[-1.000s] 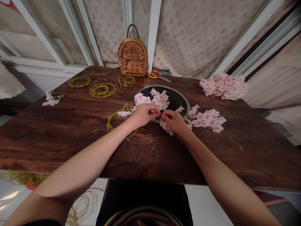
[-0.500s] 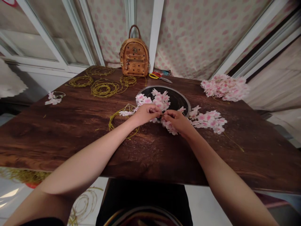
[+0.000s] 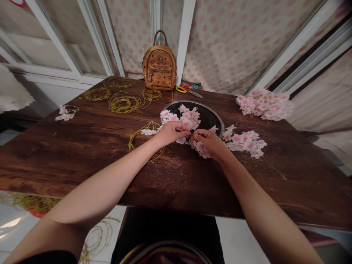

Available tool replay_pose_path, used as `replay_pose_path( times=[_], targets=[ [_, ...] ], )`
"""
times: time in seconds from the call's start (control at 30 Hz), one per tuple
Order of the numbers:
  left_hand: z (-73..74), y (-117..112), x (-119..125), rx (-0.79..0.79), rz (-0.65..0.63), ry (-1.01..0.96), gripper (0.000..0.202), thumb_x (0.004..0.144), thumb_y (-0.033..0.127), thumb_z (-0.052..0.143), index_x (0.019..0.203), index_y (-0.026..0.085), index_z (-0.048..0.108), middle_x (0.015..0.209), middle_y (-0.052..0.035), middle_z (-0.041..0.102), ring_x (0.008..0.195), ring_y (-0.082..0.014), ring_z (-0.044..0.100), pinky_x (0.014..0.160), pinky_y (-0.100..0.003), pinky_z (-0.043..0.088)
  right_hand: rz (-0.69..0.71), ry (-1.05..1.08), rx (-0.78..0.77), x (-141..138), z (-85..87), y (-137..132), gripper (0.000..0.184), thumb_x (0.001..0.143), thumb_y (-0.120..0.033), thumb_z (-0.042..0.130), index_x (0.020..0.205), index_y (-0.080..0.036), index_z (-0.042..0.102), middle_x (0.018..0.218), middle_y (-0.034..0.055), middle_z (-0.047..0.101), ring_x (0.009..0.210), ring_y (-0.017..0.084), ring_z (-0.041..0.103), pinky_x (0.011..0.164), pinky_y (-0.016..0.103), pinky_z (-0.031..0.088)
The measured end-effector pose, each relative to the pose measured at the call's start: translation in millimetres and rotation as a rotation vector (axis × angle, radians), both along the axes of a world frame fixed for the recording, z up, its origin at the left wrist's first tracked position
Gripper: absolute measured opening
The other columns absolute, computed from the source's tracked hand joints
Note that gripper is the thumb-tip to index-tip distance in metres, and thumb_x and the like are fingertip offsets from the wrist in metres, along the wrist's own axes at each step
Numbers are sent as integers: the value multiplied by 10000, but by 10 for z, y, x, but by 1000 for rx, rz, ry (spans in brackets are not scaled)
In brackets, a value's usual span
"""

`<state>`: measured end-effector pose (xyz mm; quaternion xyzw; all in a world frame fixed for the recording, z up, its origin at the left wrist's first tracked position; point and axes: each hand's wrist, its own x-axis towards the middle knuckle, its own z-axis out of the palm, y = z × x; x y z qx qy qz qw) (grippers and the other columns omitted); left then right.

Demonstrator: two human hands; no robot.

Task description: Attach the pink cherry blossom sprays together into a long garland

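In the middle of the frame, the left hand (image 3: 172, 132) and right hand (image 3: 207, 141) meet, each pinching the pink flower string (image 3: 242, 141), which lies on the brown table (image 3: 82, 154) by the round black plate (image 3: 209, 114).

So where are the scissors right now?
In the head view, the scissors lie at the far edge of the table, just right of the backpack and behind the black dish.
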<state>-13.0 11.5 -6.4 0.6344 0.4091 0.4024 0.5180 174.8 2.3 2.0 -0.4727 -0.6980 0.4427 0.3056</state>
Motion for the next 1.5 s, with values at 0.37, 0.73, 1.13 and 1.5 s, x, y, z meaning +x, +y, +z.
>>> replay_pose_path(
  times=[0.37, 0.73, 1.13, 1.5],
  targets=[
    [-19, 20, -17, -4, -41, 63, 74, 769, 194, 683, 794, 127, 705, 698, -22, 689, 583, -83, 550, 564, -226, 399, 6, -58, 15, -4, -5, -30, 187, 808, -315, 526, 664, -198, 554, 609, -17, 502, 569, 123, 410, 546, 268, 305],
    [-38, 52, -39, 55, -144, 133, 123, 785, 237, 647, 784, 122, 692, 724, -41, 694, 620, -94, 566, 611, -240, 423, 54, -131, 84, -4, -4, -22, 189, 806, -293, 516, 645, -195, 529, 603, -22, 493, 589, 126, 426, 579, 272, 316],
    [-60, 70, -42, 92, -185, 206, 130, 782, 237, 624, 802, 126, 691, 749, -57, 712, 635, -110, 587, 626, -246, 437, 68, -205, 121, -8, 33, -17, 185, 795, -251, 488, 617, -199, 493, 597, -9, 491, 583, 130, 417, 569, 280, 316],
    [-15, 19, -29, 121, -178, 270, 116, 785, 219, 615, 779, 122, 677, 724, -52, 694, 624, -112, 571, 618, -248, 416, 120, -293, 127, 14, 42, -8, 181, 806, -268, 478, 660, -190, 552, 595, -13, 510, 561, 125, 433, 540, 265, 317]
  ],
)
